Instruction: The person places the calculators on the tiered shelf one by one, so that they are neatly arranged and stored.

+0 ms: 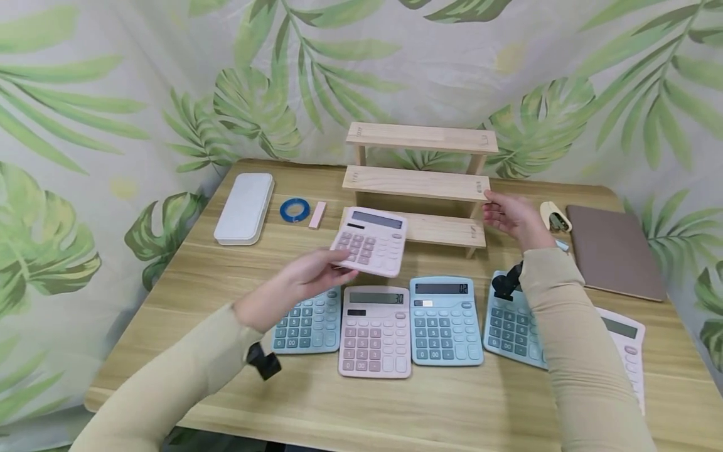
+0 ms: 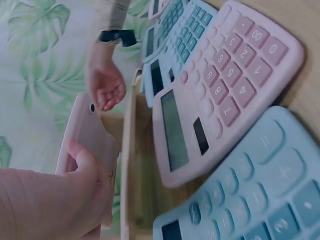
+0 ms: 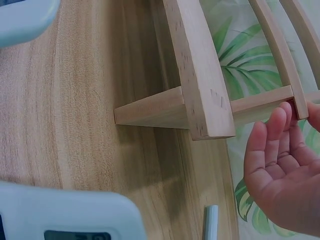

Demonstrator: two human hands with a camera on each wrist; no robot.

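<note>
A pink calculator point(image 1: 369, 242) is gripped by its lower left corner in my left hand point(image 1: 316, 273), tilted in front of the lowest step of a three-tier wooden shelf point(image 1: 418, 182). In the left wrist view the thumb lies along the back of this calculator point(image 2: 92, 135). My right hand point(image 1: 516, 216) pinches the right end of the middle step; the right wrist view shows thumb and fingers around that step's end point(image 3: 300, 107). Below the shelf a row of calculators lies on the table: a pink one point(image 1: 375, 333), a blue one point(image 1: 446, 320), and other blue ones, partly covered by my arms.
A white case point(image 1: 244, 208), a blue tape ring point(image 1: 294, 210) and a small pink bar point(image 1: 317, 215) lie at the left. On the right are a cream stapler-like item point(image 1: 555, 218), a brown notebook point(image 1: 615, 251) and another pink calculator point(image 1: 627, 351). A leaf-patterned cloth hangs behind the table.
</note>
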